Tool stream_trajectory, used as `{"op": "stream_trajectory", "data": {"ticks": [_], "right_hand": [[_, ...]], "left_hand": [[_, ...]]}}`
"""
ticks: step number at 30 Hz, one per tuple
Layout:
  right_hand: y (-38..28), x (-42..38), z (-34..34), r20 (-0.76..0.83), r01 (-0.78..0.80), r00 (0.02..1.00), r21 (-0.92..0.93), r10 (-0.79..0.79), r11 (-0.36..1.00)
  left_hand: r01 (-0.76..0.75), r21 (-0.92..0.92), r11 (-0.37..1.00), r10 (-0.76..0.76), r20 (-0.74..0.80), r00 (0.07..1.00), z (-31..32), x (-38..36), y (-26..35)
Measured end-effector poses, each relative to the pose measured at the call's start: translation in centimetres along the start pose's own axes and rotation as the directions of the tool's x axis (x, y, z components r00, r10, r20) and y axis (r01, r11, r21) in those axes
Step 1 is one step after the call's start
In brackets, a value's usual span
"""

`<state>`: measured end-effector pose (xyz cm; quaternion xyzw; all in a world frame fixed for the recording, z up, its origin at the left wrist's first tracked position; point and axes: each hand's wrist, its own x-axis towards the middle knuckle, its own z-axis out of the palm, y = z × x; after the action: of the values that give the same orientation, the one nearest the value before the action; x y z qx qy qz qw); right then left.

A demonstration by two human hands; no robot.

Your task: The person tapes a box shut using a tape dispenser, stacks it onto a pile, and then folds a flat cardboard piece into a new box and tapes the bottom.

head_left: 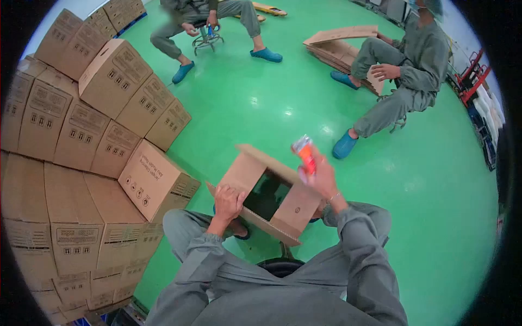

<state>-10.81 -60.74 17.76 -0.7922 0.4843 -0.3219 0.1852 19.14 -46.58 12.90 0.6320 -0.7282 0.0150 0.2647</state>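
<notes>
A cardboard box stands between my knees with its flaps spread outward and its dark inside showing through the middle. My left hand is closed over the flap at the box's left side, fingers bent across the edge. Above the right flap, my right hand grips an orange tape dispenser with a clear, shiny upper end. That hand is slightly blurred and partly hides the dispenser's lower part.
Printed cartons are stacked high on my left, one carton jutting close to the box. Ahead sits a person on a wheeled stool. Another seated person at right is beside flat cardboard. Green floor lies between.
</notes>
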Motion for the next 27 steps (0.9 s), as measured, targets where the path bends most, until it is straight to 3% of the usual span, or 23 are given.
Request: {"op": "stream_trajectory", "data": {"ticks": [4,5,6,7,10,12,13,15,20,22,23,24,25,26,27], "right_hand": [[0.5,-4.9,5.2,0.233,-0.075,0.969,-0.057,0.087,0.996],[0.3,-4.8,5.5,0.156,-0.018,0.987,-0.055,0.027,0.998],[0.0,-5.3,5.5,0.079,0.030,0.997,-0.057,-0.026,0.998],[-0.1,-5.5,5.3,0.098,0.009,0.995,-0.060,-0.003,0.998],[-1.0,-5.3,4.3,0.258,-0.065,0.960,-0.173,0.109,0.983],[-2.4,-5.9,4.6,0.096,0.112,0.989,-0.031,-0.109,0.993],[-3.2,-6.8,5.3,0.108,0.108,0.989,-0.031,-0.104,0.994],[-4.3,-8.8,6.8,0.219,-0.050,0.975,0.000,0.049,0.999],[-4.5,-10.0,9.0,0.300,-0.054,0.950,-0.132,0.092,0.990],[-4.0,-9.3,8.8,0.324,-0.013,0.945,-0.125,0.053,0.992],[-3.9,-9.1,8.8,0.323,0.006,0.946,-0.126,0.036,0.992],[-3.9,-9.1,8.9,0.330,0.007,0.943,-0.131,0.036,0.991],[-4.0,-9.2,9.1,0.342,0.007,0.939,-0.134,0.040,0.991],[-4.1,-9.4,9.2,0.353,0.013,0.935,-0.132,0.035,0.991],[-4.2,-9.2,9.1,0.349,0.021,0.937,-0.138,0.029,0.990]], "left_hand": [[0.040,-0.072,0.997,-0.039,0.027,0.999,2.8,2.7,0.3],[0.061,-0.072,0.996,-0.060,0.014,0.998,4.8,3.7,0.2],[0.072,-0.043,0.996,-0.068,0.101,0.993,6.8,4.2,-0.2],[0.068,-0.012,0.998,-0.065,0.185,0.981,8.4,4.9,-0.7],[0.057,0.050,0.997,-0.066,0.214,0.975,9.5,6.7,-0.8],[0.069,0.036,0.997,-0.075,0.241,0.968,9.4,7.0,-1.3],[0.069,0.030,0.997,-0.075,0.262,0.962,9.5,6.8,-1.7],[0.080,0.011,0.997,-0.080,0.267,0.960,10.0,6.7,-2.3],[0.111,-0.049,0.993,-0.091,0.311,0.946,11.3,5.9,-3.2],[0.087,-0.046,0.995,-0.082,0.111,0.990,10.5,7.5,-3.2],[0.093,-0.043,0.995,-0.089,0.093,0.992,10.2,8.1,-3.3],[0.342,-0.279,0.897,-0.283,0.232,0.931,7.6,9.5,-2.6],[0.574,-0.453,0.682,-0.413,0.409,0.814,6.5,10.1,-2.2],[0.582,-0.453,0.675,-0.423,0.409,0.809,6.9,10.2,-2.2],[0.709,-0.460,0.535,-0.386,0.614,0.689,8.0,10.2,-2.2]]}}
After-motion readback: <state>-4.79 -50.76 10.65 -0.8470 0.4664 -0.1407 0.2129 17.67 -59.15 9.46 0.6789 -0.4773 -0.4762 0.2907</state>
